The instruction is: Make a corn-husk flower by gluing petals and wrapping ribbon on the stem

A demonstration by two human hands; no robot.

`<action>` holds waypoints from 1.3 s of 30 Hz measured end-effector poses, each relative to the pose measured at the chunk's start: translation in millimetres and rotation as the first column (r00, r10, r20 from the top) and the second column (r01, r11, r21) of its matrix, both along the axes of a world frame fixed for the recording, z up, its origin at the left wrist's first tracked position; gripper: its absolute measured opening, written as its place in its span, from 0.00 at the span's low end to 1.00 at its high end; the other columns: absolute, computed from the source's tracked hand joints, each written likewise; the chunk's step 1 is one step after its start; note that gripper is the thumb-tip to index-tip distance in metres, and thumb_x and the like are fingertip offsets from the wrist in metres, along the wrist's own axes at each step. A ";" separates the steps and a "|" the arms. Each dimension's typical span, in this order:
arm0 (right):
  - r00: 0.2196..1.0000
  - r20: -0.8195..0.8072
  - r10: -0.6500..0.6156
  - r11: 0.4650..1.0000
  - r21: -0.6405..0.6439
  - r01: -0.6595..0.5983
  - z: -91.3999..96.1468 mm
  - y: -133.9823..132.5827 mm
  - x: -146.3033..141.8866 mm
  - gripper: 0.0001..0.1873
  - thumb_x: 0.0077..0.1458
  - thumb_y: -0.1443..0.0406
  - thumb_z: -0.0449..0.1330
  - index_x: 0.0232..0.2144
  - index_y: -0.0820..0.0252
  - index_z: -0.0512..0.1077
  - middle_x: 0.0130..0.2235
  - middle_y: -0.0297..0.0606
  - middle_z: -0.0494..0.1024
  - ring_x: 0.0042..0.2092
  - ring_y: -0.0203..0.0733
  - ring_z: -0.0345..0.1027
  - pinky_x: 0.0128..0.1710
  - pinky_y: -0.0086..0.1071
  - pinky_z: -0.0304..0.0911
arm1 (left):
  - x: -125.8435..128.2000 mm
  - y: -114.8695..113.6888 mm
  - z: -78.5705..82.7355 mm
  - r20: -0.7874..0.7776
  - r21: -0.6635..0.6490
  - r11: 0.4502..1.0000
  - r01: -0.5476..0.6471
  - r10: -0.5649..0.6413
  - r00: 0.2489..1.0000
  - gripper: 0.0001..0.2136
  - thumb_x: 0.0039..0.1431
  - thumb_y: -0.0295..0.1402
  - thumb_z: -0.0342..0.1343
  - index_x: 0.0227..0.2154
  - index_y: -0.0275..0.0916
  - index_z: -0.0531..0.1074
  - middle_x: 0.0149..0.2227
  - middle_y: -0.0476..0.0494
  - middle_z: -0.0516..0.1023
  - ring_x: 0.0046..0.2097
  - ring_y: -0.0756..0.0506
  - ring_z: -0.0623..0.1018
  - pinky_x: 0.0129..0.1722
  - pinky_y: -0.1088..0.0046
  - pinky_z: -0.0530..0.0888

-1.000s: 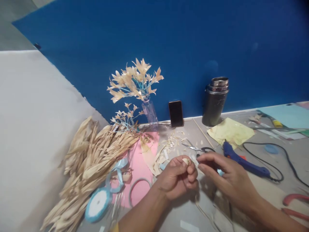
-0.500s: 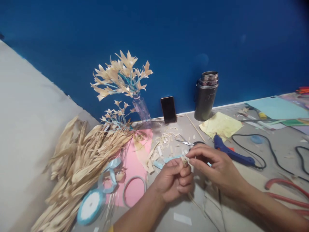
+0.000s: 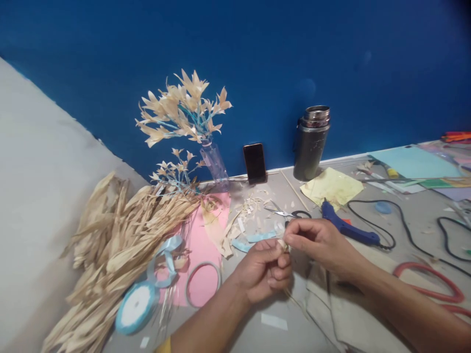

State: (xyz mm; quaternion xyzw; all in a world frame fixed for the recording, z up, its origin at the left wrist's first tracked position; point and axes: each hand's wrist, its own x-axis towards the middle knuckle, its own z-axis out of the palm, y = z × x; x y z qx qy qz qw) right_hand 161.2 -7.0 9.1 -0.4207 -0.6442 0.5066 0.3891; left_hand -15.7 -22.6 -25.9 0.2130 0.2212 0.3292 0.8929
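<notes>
My left hand (image 3: 263,272) is closed, pinching a small pale husk piece (image 3: 282,244) between thumb and forefinger. Below that fist a thin stem (image 3: 294,300) runs down toward the right. The fingers of my right hand (image 3: 318,245) are pressed together at the top of the same husk piece; whether they grip its edge or something smaller is hidden. Just beyond the hands lie scissors (image 3: 285,213) and light blue ribbon strips (image 3: 259,237). A blue glue gun (image 3: 349,228) rests on the table beyond my right wrist.
Dried corn husks (image 3: 121,250) are heaped at left, beside a ribbon spool (image 3: 135,308) and a tape ring (image 3: 188,289). Husk flowers (image 3: 184,105) stand in a clear bottle (image 3: 217,169). A phone (image 3: 254,163) and a dark flask (image 3: 312,144) are by the wall. Red-handled pliers or scissors (image 3: 429,264) lie right.
My right hand has come in to the left hand, and its fingers have closed at the husk piece. The left hand keeps its hold. The whole view has shifted slightly.
</notes>
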 end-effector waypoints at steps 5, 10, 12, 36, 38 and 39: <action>0.996 -0.021 -0.089 0.994 -0.059 0.088 -2.6 -0.2 -2.2 0.16 0.55 0.55 0.61 0.22 0.58 0.68 0.22 0.28 0.65 0.25 0.33 0.56 0.26 0.28 0.55 | 1.8 -0.9 -1.1 -0.093 0.008 0.996 -0.092 0.092 0.991 0.15 0.51 0.34 0.70 0.23 0.32 0.69 0.19 0.51 0.67 0.18 0.58 0.60 0.16 0.82 0.51; 0.989 0.007 -0.149 0.987 -0.058 0.149 -3.7 -1.2 -1.7 0.17 0.55 0.53 0.60 0.23 0.58 0.69 0.22 0.28 0.64 0.25 0.34 0.55 0.25 0.29 0.54 | 3.6 -0.6 -2.2 -0.156 0.008 0.985 -0.174 0.173 0.972 0.11 0.54 0.36 0.67 0.31 0.34 0.73 0.26 0.45 0.77 0.19 0.55 0.66 0.15 0.82 0.56; 0.980 0.034 -0.195 0.980 -0.041 0.196 -4.5 -1.8 -1.6 0.16 0.56 0.53 0.60 0.24 0.58 0.69 0.23 0.29 0.66 0.25 0.35 0.57 0.26 0.29 0.55 | 5.6 -1.3 -1.1 -0.199 0.067 0.967 -0.246 0.255 0.946 0.12 0.52 0.36 0.68 0.34 0.35 0.74 0.28 0.46 0.77 0.20 0.55 0.67 0.15 0.82 0.59; 0.980 0.067 -0.188 0.982 -0.016 0.189 -14.8 -6.2 -0.5 0.19 0.62 0.52 0.55 0.31 0.59 0.78 0.31 0.37 0.78 0.35 0.43 0.71 0.37 0.33 0.65 | 13.2 -5.7 9.1 -0.531 0.357 0.901 -0.244 0.411 0.740 0.15 0.45 0.40 0.70 0.20 0.35 0.72 0.14 0.52 0.68 0.17 0.55 0.64 0.19 0.79 0.60; 0.991 0.011 -0.131 0.988 -0.075 0.132 -13.4 -6.7 0.5 0.19 0.60 0.52 0.57 0.31 0.60 0.77 0.29 0.36 0.78 0.33 0.42 0.70 0.35 0.33 0.65 | 12.9 -5.6 9.4 -0.543 0.369 0.903 -0.218 0.400 0.738 0.14 0.47 0.40 0.68 0.20 0.35 0.73 0.14 0.51 0.68 0.17 0.55 0.65 0.19 0.79 0.61; 0.994 -0.014 -0.107 0.989 -0.102 0.105 -13.2 -7.0 0.7 0.17 0.59 0.52 0.59 0.31 0.60 0.77 0.28 0.36 0.77 0.33 0.42 0.70 0.33 0.32 0.65 | 12.7 -5.5 9.5 -0.545 0.372 0.904 -0.211 0.397 0.739 0.14 0.47 0.39 0.68 0.20 0.34 0.73 0.14 0.51 0.68 0.17 0.54 0.65 0.19 0.79 0.62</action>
